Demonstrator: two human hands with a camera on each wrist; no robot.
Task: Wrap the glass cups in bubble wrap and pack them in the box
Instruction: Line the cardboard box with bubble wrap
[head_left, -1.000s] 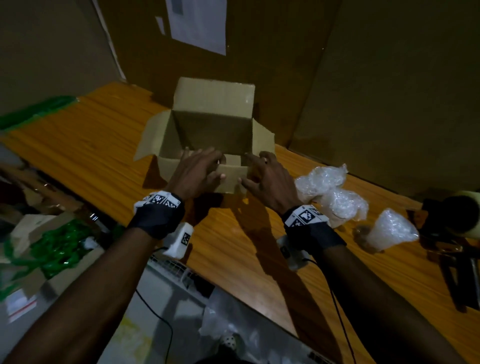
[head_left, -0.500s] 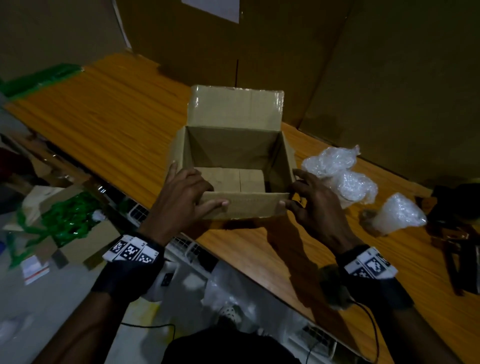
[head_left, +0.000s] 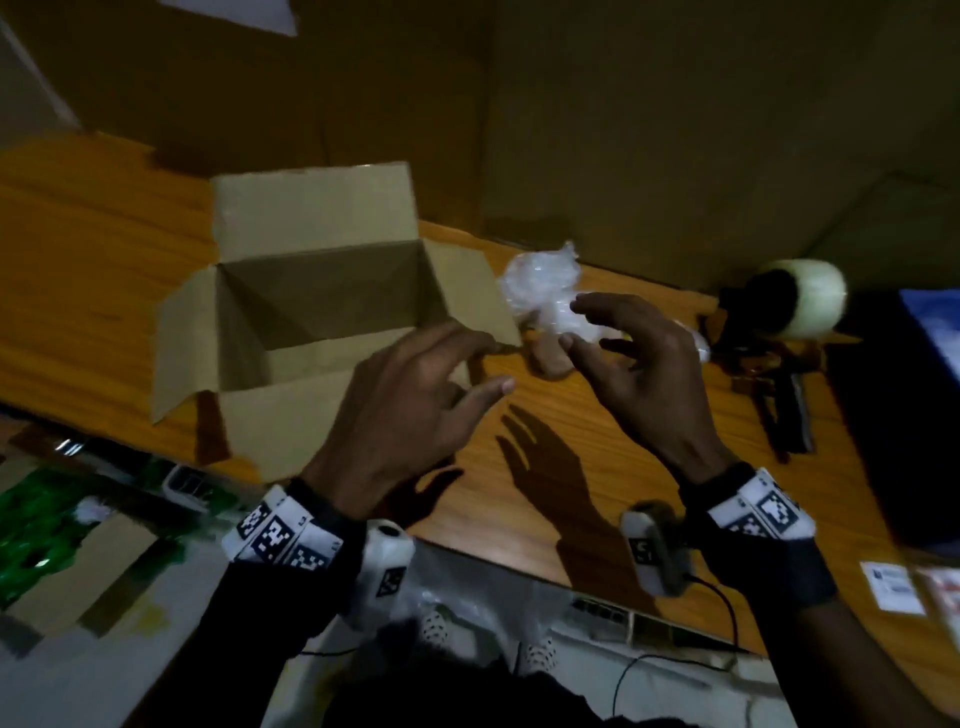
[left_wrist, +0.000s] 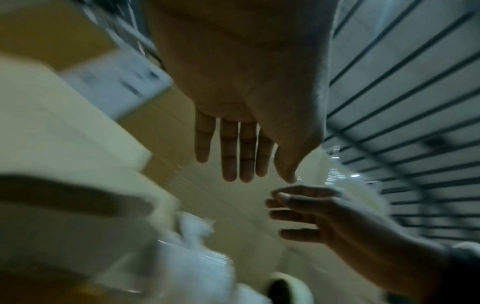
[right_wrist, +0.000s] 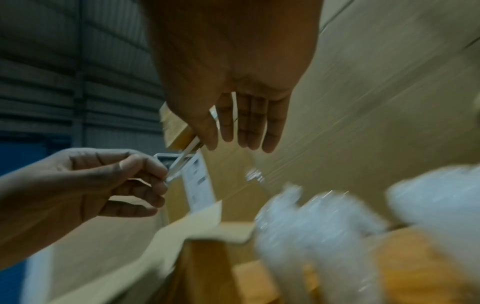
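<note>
An open cardboard box (head_left: 291, 395) stands on the wooden table (head_left: 597, 447), flaps spread, nothing visible inside. Right of it lie bubble-wrapped cups (head_left: 540, 275), partly hidden behind my right hand. My left hand (head_left: 488, 364) hovers over the box's near right corner, fingers spread, holding nothing. My right hand (head_left: 574, 322) hovers just in front of the wrapped cups with relaxed fingers, also holding nothing. The left wrist view shows straight fingers (left_wrist: 228, 164), the box (left_wrist: 64, 185) and the wrapped cups (left_wrist: 197, 257). In the right wrist view the wrapped cups (right_wrist: 324, 226) sit blurred below my fingers (right_wrist: 254, 133).
A tape dispenser with a pale roll (head_left: 800, 306) and dark tools (head_left: 789, 415) lie at the right of the table. Brown cardboard sheets (head_left: 675, 130) stand behind. Labels (head_left: 893, 587) lie at the near right edge. Green wrap (head_left: 47, 519) lies on the floor at left.
Both hands have let go of the box's front flap and moved right, towards the wrapped cups. The box's side flaps now stand spread outwards.
</note>
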